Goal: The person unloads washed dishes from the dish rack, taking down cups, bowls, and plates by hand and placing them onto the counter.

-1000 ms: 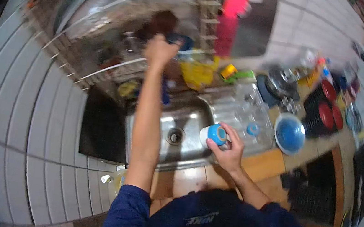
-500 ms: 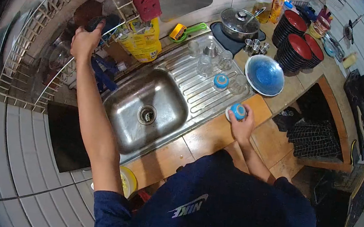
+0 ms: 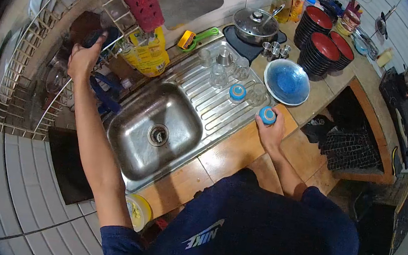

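Observation:
My left hand reaches up into the wire dish rack. Its fingers are closed at a dark object there, whose kind I cannot make out. Low over the tiled counter edge, my right hand grips a small blue cup, its ringed base facing up. A similar blue cup stands upside down on the ribbed steel drainboard. Around it are clear glasses and a small metal cup.
Between my arms lies the steel sink. A blue bowl, small metal cups, stacked black-and-red bowls and a lidded pan stand on the right. A yellow pouch hangs by the rack; a yellow tub is below.
The camera view has shifted a little. My right hand has turned the blue cup so its base faces up more squarely. My left hand remains at the rack with the dark object.

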`<state>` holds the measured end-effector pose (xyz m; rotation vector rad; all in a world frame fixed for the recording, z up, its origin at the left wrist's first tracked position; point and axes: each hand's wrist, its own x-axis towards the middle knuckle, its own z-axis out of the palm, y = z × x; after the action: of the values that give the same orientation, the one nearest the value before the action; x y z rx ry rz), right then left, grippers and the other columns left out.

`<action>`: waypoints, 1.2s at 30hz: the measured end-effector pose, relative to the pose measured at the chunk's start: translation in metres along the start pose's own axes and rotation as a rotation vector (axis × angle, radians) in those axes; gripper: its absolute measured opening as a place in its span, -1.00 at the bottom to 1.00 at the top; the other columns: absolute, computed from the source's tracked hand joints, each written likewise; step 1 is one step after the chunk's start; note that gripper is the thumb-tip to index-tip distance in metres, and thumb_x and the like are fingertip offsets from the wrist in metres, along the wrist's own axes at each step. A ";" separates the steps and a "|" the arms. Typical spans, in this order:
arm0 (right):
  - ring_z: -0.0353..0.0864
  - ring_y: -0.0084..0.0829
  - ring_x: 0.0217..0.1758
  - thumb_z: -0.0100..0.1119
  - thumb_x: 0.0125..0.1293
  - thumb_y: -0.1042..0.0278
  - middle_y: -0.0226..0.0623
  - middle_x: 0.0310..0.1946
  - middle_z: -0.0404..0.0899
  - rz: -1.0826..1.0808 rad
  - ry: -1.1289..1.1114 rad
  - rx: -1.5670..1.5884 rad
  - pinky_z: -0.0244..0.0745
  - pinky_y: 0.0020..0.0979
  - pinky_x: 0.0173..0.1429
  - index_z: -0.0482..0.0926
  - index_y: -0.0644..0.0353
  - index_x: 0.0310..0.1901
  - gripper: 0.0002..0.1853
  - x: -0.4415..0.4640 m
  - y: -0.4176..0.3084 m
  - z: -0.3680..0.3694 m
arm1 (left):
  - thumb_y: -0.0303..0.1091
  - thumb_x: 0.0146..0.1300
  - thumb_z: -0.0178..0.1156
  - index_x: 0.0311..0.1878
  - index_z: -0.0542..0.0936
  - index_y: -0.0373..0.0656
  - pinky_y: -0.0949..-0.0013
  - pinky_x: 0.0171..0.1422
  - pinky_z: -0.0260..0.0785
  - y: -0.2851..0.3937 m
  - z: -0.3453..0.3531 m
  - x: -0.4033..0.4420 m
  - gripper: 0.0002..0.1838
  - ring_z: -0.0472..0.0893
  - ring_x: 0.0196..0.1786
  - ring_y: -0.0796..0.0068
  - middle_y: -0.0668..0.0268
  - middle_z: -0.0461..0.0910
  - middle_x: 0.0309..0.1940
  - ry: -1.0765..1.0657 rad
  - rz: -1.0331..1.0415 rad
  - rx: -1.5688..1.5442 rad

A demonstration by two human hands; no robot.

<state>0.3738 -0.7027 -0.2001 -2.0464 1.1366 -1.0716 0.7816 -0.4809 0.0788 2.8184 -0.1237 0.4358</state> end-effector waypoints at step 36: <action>0.50 -0.02 0.07 0.38 -0.04 0.19 0.00 -0.05 0.52 -0.152 -0.263 -0.258 0.36 -0.15 0.16 0.38 0.22 0.04 -0.39 0.247 0.041 0.139 | 0.37 -0.17 0.27 0.08 0.49 -0.23 0.22 0.32 0.24 0.003 -0.011 -0.012 -0.09 0.45 0.22 0.09 0.02 0.50 0.11 -0.026 -0.030 -0.144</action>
<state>0.5532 -0.9251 -0.2121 -2.4242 1.0405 -0.7230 0.7670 -0.4800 0.0863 2.6818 -0.1127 0.3676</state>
